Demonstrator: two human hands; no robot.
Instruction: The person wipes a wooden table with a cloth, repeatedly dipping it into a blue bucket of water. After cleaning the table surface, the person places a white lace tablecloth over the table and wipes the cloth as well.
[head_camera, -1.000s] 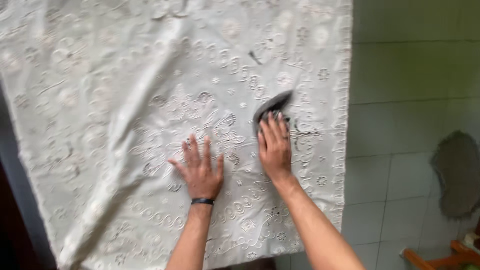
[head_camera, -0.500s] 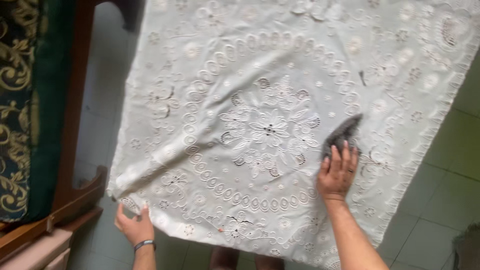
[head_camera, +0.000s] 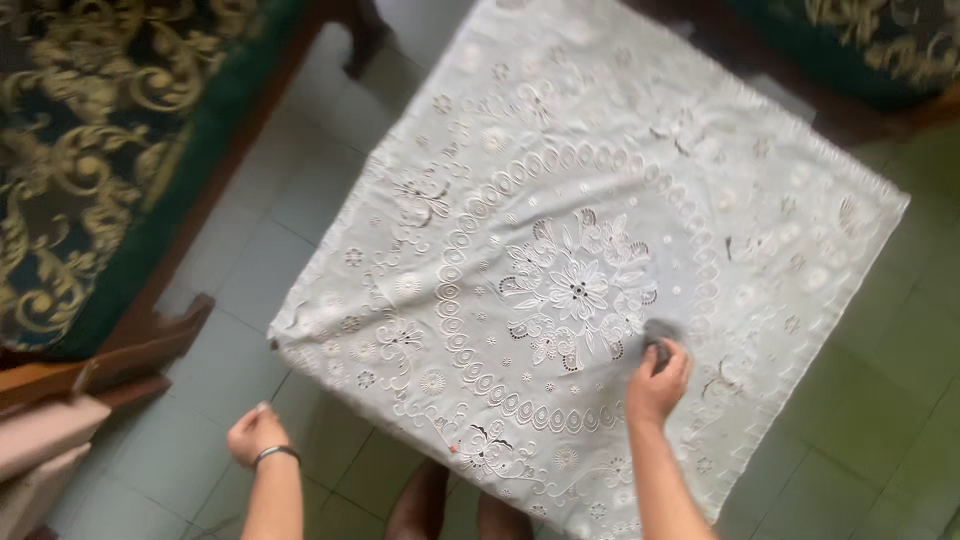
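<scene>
Now the left hand (head_camera: 257, 433) has let go of the white lacy square cloth (head_camera: 590, 270) on the table, curled and empty, while the right hand (head_camera: 657, 380) pinches a small dark thing (head_camera: 657, 333) on it, best pressed gently.

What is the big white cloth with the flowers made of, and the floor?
The white cloth looks like thin cotton or a similar woven fabric, matte, with embroidered flowers and small cut-out holes. The floor seems to be glazed ceramic tile: pale squares with grout lines and a slight sheen.
</scene>
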